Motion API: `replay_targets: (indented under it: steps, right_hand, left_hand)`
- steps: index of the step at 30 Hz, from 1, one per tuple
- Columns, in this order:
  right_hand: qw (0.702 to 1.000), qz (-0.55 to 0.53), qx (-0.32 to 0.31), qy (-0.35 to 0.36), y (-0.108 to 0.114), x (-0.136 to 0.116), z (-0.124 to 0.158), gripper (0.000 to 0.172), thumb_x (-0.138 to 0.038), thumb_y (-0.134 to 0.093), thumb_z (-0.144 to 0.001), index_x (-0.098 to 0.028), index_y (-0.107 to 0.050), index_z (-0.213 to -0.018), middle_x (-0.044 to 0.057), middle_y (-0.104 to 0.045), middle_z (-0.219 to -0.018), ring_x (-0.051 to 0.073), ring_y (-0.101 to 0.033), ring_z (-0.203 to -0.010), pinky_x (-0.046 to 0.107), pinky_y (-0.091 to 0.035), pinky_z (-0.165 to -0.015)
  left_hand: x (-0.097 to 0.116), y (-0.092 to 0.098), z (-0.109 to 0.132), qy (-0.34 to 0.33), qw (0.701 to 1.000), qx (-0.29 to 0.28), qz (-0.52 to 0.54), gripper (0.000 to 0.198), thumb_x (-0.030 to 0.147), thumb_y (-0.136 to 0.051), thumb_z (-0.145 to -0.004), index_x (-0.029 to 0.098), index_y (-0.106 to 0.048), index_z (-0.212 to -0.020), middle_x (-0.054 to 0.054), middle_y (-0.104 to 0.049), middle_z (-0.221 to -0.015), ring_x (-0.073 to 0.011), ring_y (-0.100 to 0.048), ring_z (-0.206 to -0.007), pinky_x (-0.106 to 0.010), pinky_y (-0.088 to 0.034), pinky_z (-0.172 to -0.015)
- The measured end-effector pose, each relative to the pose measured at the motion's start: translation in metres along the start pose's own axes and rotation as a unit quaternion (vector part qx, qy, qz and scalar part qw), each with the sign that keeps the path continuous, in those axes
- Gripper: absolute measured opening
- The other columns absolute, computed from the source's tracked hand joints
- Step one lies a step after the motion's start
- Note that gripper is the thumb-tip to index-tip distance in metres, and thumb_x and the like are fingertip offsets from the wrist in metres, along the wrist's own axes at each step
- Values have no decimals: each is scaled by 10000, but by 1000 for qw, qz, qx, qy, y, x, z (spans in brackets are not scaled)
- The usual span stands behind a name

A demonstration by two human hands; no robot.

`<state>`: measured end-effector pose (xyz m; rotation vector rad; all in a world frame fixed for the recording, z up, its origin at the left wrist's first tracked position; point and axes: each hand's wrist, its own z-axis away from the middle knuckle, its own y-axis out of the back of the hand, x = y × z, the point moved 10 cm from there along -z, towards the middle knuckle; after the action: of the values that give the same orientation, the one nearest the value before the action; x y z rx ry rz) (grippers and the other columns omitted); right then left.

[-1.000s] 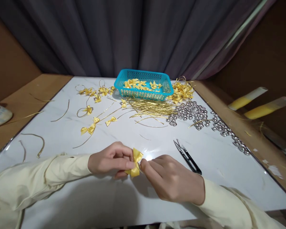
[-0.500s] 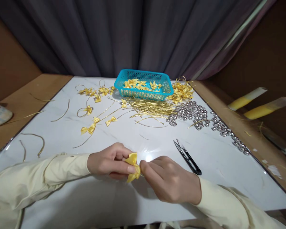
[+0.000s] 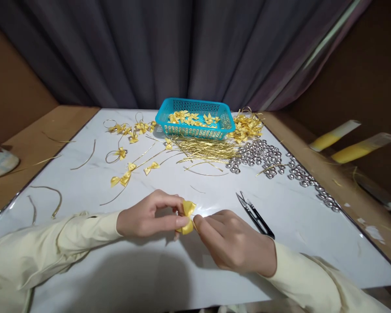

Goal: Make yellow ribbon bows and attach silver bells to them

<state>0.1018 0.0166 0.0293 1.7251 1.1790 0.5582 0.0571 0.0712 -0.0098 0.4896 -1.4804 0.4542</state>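
At the far left edge a patterned container (image 3: 0, 161) stands on a brown surface (image 3: 29, 141). Curved pieces of gold cord (image 3: 59, 195) lie on the left of the white marbled tabletop (image 3: 319, 252). Farther back on that side are yellow bows with cord loops (image 3: 119, 127), and nearer, small yellow bows lie on and beside a long cord (image 3: 125, 178).

The left hand (image 3: 148, 216), in a cream sleeve (image 3: 87, 232), is at the near middle, its thumb and fingers clamped on a yellow ribbon bow (image 3: 188, 208). The bow is held above the tabletop, between the two hands. Beyond it, at the far side, a teal perforated basket (image 3: 195, 134) holds more yellow bows (image 3: 182, 116), with a bundle of straight gold cords (image 3: 211, 149) just in front.

The right hand (image 3: 234, 241) is curled close to the bow's right side; whether its fingertips are clamped on anything I cannot tell. Farther back on the right is a heap of looped bows (image 3: 246, 126). Black-handled thread snips (image 3: 259, 219) lie just beyond the right hand, blades pointing far and left. Shiny silver beads (image 3: 260, 154) spread toward the right edge. Two yellow-and-clear tubes (image 3: 365, 148) are farthest right.
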Motion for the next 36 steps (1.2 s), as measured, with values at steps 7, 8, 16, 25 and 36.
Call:
replay_targets:
  steps: [7, 8, 16, 25, 36]
  right_hand:
    - [1000, 8, 2, 2, 1, -1, 0, 218, -13, -315, -776, -152, -468, -709, -21, -421, -512, 130, -248, -411, 271, -236, -370]
    - [1000, 7, 2, 1, 1, -1, 0, 219, -14, -313, -776, -156, -464, -704, -22, -420, -512, 129, -247, -410, 271, -235, -369]
    - [1000, 10, -3, 1, -2, -1, 1, 191, -30, -312, -801, -149, -456, -766, -20, -438, -530, 126, -285, -415, 267, -243, -378]
    - [999, -44, 9, -14, 4, 2, 0, 181, -42, -315, -820, -154, -452, -787, -22, -468, -530, 127, -301, -414, 277, -250, -393]
    - [997, -79, -3, 1, 5, -3, 0, 172, -34, -330, -772, -175, -427, -761, -20, -464, -532, 129, -328, -415, 277, -236, -401]
  left_hand:
    - [-9, 0, 2, 17, 999, -9, 27, 205, 272, -538, -851, 91, -578, -764, -48, -587, -643, -121, -554, -572, -209, -459, -551]
    - [-10, 0, 2, 20, 999, -9, 36, 210, 276, -543, -847, 91, -573, -753, -46, -582, -635, -118, -549, -560, -208, -457, -538]
    - [-15, -1, 3, 33, 996, -8, 82, 231, 316, -574, -837, 99, -572, -757, -17, -562, -570, -103, -519, -492, -212, -440, -486]
    - [-20, -3, 4, 67, 986, -18, 152, 185, 280, -613, -794, 102, -602, -742, -1, -563, -540, -89, -495, -459, -212, -439, -495]
    - [-23, -13, 5, 95, 976, -68, 185, 181, 292, -638, -759, 112, -635, -739, -3, -542, -592, -78, -461, -463, -167, -398, -403]
